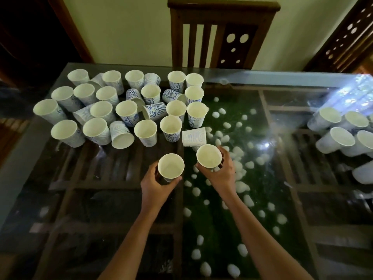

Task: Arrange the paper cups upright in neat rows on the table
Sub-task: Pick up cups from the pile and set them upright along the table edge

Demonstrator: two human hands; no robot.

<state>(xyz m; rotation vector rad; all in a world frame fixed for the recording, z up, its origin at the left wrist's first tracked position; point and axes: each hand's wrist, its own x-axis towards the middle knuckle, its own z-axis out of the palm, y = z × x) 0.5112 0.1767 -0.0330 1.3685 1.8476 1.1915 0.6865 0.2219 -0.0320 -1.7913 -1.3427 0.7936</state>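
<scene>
head view: two hands are working at the lower centre of the frame over a glass-topped table [96, 201]. the left hand [155, 182] is gripping the first cup [171, 166] with fingers curled round its wall and its mouth facing up. the right hand [222, 172] is holding the second cup [209, 155] the same way, just to the right and slightly higher in the frame. the two are sitting near each other but apart. whether their bases are touching the glass cannot be told. just above the second cup, a tipped cup [194, 136] is lying on its side. a crowded cup cluster [101, 110] is filling the upper left, with most upright and several lying between them. a blurred cup group [341, 136] is sitting at the right edge. white pebbles [196, 191] are showing beneath the glass, and a wooden chair [222, 33] is standing at top centre.
</scene>
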